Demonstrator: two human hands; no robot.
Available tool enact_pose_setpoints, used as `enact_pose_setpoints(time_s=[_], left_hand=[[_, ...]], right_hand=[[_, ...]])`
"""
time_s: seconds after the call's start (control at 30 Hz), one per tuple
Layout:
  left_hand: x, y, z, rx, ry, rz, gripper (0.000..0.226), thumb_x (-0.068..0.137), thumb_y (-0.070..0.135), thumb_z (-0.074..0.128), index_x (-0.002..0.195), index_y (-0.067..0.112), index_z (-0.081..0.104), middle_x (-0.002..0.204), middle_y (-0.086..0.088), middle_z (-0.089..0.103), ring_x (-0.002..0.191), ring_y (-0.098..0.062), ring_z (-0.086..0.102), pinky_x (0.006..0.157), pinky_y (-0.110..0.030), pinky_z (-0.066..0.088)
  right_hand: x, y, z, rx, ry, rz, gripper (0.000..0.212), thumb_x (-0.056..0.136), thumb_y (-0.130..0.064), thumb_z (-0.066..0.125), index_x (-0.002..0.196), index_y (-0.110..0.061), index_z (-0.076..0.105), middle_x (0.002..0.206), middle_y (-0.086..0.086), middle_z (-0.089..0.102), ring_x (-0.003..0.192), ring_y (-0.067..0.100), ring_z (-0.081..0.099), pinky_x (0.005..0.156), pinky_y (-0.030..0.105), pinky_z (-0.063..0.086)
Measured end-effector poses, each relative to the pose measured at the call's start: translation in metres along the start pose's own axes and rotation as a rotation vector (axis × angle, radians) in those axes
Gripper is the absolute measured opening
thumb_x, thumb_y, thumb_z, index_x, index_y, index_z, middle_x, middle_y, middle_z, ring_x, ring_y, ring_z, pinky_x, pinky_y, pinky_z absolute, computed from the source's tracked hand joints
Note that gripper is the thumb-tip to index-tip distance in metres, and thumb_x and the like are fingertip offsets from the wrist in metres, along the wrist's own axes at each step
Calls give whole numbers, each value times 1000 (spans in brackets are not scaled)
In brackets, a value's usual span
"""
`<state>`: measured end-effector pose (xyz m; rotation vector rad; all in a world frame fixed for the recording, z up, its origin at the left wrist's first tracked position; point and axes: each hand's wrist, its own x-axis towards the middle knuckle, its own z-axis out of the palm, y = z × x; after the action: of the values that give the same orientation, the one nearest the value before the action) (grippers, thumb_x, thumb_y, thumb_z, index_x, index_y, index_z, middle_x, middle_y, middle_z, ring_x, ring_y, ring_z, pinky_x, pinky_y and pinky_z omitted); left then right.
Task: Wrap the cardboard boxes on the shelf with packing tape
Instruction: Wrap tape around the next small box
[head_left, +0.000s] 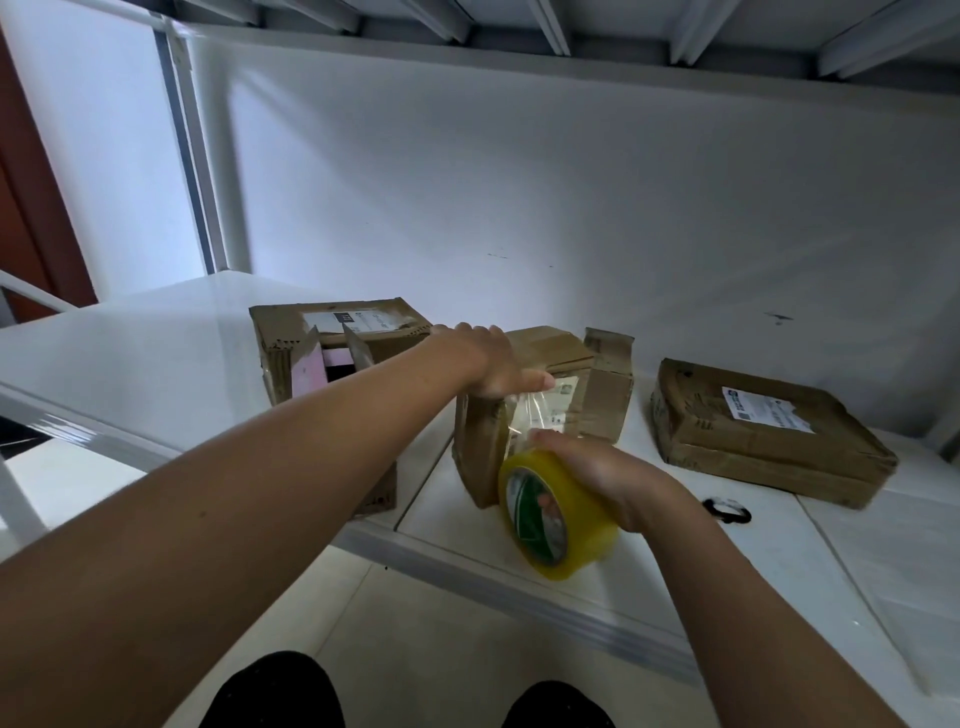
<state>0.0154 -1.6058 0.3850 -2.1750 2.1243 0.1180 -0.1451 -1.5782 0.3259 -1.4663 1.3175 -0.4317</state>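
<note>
Middle box (540, 384) on shelf (156, 364), between two others. Left hand (493, 364) flat, fingers straight, pressing box top. Right hand (597, 467) grips tape roll (556, 514), clear strip stretched to box front. Advice: keep strip taut, hold box steady, pull roll down squarely, smooth wrinkles.

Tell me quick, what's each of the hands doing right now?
Left hand: open, fingers straight, pressing on top of the middle cardboard box.
Right hand: gripping the yellow tape roll, tape strip drawn to the box.
</note>
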Motion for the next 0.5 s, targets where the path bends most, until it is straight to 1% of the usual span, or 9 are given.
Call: enact_pose_setpoints(time_s=[0.03, 0.07, 0.13, 0.2, 0.23, 0.3, 0.37, 0.43, 0.5], left_hand=[[1, 0, 0, -6, 3, -3, 104, 80, 83, 27, 152, 9, 13, 158, -11, 20, 143, -34, 19, 110, -51, 23], [1, 0, -1, -15, 3, -2, 104, 80, 83, 27, 152, 9, 13, 157, -12, 20, 143, -34, 21, 109, -49, 24], [2, -1, -2, -39, -8, 23, 105, 79, 83, 29, 152, 9, 13, 157, -13, 22, 141, -33, 24, 107, -45, 28], [2, -4, -3, -63, -27, 45, 108, 77, 83, 35, 151, 8, 14, 156, -13, 24, 140, -33, 28, 105, -41, 31], [3, -5, -3, -77, -36, 46, 111, 75, 83, 38, 151, 7, 15, 155, -13, 25, 139, -32, 29, 104, -40, 33], [3, -7, -2, -85, -32, 46, 112, 74, 82, 42, 151, 6, 14, 155, -13, 25, 139, -32, 29, 104, -40, 33], [2, -8, -1, -80, -4, 54, 108, 77, 80, 41, 151, 6, 15, 154, -15, 25, 139, -33, 28, 104, -41, 32], [2, -11, -4, -114, 1, 75, 98, 80, 79, 40, 146, 7, 30, 147, -14, 37, 132, -31, 38, 97, -39, 36], [4, -20, -11, -212, -37, 77, 89, 80, 78, 40, 136, 9, 46, 139, -11, 48, 121, -28, 49, 87, -33, 40]], right_hand=[[1, 2, 0, -1, 4, -8, 21, 91, -53, 50, 93, -33, 52, 70, -4, 67, 52, 10, 66, 41, 17, 47], [2, 2, 1, -7, 7, -15, 21, 92, -54, 49, 93, -33, 51, 69, -6, 65, 49, 8, 65, 39, 16, 46], [3, 0, 0, -29, 6, -23, 22, 93, -52, 48, 104, -34, 46, 78, -7, 61, 55, 9, 65, 41, 18, 45], [5, -3, 2, -1, -12, -14, 28, 93, -50, 50, 113, -32, 44, 83, -4, 59, 55, 11, 67, 42, 19, 47], [5, -3, 2, 3, -23, -5, 33, 92, -51, 51, 117, -32, 44, 86, -3, 59, 61, 12, 68, 45, 22, 49], [6, -2, 3, 1, -42, 9, 43, 89, -56, 52, 125, -35, 41, 95, -3, 59, 83, 19, 64, 60, 29, 51], [5, -1, 4, 38, -63, 13, 38, 87, -57, 54, 117, -38, 41, 98, -2, 60, 90, 22, 61, 67, 32, 50], [0, -1, 1, 90, -98, -4, 38, 81, -57, 60, 110, -36, 47, 100, 0, 64, 92, 23, 64, 72, 34, 53], [-9, -8, -10, 110, -167, -55, 50, 66, -57, 69, 107, -32, 57, 99, 2, 71, 90, 23, 70, 69, 32, 57]])
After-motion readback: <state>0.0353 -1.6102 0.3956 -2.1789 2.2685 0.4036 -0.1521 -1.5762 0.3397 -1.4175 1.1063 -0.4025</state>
